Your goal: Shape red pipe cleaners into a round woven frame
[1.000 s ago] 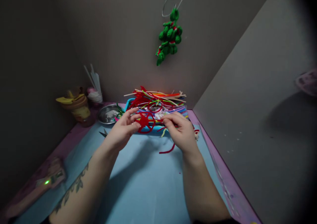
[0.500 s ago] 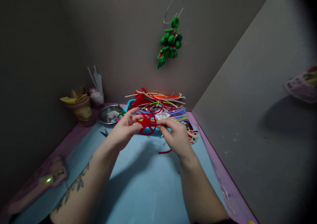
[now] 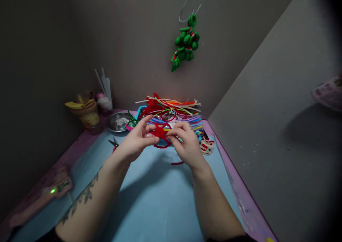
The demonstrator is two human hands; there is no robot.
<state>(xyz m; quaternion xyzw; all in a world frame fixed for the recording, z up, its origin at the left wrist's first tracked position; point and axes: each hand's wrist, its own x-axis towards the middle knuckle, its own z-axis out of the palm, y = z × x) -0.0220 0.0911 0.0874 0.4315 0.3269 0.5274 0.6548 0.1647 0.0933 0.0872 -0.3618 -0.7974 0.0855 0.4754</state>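
Between my two hands, above the blue table cover, is a round red pipe-cleaner shape with a star-like middle inside a ring. My left hand grips its left side between thumb and fingers. At the right rim, the thumb and fingertips of my right hand are pinched together on the shape. A short red pipe-cleaner piece lies on the cover below my right hand. Behind the shape stands a blue basket, heaped with red, cream, orange and other coloured pipe cleaners.
A metal bowl with small white bits and scissors lie at the left. Behind them stand a flower pot and white sticks. A pink glue gun rests front left. Green pipe-cleaner work hangs from a wire hook.
The red shape has shifted slightly right and tilted a little. My left thumb has moved further over it, and my right fingers have curled closer at its rim. The view has shifted slightly.
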